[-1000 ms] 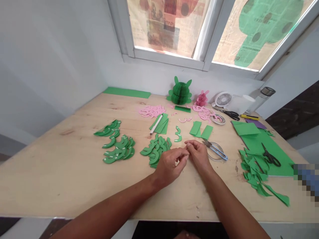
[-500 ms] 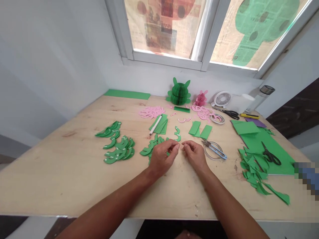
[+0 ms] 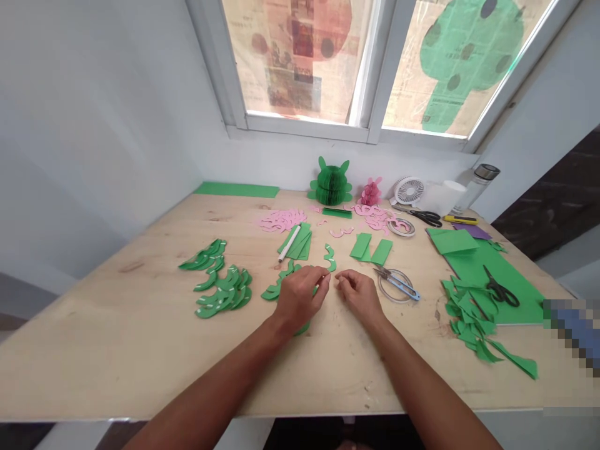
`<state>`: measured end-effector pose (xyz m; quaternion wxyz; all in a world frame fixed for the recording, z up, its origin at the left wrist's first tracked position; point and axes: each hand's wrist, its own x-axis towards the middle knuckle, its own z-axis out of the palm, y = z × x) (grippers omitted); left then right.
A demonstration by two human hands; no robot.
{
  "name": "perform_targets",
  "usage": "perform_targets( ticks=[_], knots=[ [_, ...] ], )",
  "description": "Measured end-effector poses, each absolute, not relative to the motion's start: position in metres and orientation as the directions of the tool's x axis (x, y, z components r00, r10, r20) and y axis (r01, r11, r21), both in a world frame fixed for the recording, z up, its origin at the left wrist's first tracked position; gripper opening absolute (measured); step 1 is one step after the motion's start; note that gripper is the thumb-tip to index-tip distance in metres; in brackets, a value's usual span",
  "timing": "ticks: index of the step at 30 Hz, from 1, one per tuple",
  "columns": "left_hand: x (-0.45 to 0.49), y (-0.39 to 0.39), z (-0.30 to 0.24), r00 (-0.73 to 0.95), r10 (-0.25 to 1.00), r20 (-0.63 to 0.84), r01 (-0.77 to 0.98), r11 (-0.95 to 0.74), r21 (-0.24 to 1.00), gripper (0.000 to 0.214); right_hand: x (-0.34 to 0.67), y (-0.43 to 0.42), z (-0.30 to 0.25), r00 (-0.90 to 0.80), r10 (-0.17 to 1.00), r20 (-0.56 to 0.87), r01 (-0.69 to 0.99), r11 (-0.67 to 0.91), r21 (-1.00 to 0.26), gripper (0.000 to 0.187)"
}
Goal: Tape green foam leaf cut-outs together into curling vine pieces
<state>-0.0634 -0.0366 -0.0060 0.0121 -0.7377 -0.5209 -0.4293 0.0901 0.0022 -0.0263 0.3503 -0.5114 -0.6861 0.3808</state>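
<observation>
My left hand (image 3: 302, 292) is closed in a pinch in the middle of the table. Green paper shows between its fingers and below its palm, seemingly a curved cutout; its full shape is hidden. Close beside it, my right hand (image 3: 360, 294) has thumb and fingertips pressed together; anything in them is too small to make out. A loose wavy green cutout (image 3: 328, 257) lies just beyond the fingertips. Partly behind my left hand sits a pile of green cutouts (image 3: 272, 290). Further left are more curved green cutouts (image 3: 225, 297) with whitish strips.
Right of my hands, blue-handled scissors (image 3: 400, 285) lie over a tape roll (image 3: 382, 290). Black scissors (image 3: 501, 290) rest on green sheets, beside paper scraps (image 3: 471, 315). A white pen (image 3: 289, 244), pink cutouts (image 3: 284, 220), a green paper figure (image 3: 330, 184) and a small fan (image 3: 409, 190) stand or lie further back.
The view has tilted up slightly and shifted right. My hands stay close together with fingers pinched, and slightly more green paper shows below the left palm.
</observation>
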Motion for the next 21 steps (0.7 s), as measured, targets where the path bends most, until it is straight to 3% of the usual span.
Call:
perform_targets(
  ticks=[10, 21],
  knots=[
    [-0.0673, -0.0334, -0.0074, 0.092, 0.779, 0.620, 0.832, -0.403, 0.382, 0.017, 0.0861, 0.0056, -0.0285, -0.307, 0.934, 0.185, 0.596, 0.340, -0.727, 0.022],
    [-0.0696, -0.0332, -0.0062, 0.051, 0.830, 0.555, 0.866, -0.313, 0.390, 0.016, 0.0870, 0.0056, -0.0271, -0.297, 0.936, 0.191, 0.576, 0.335, -0.746, 0.023]
  ],
)
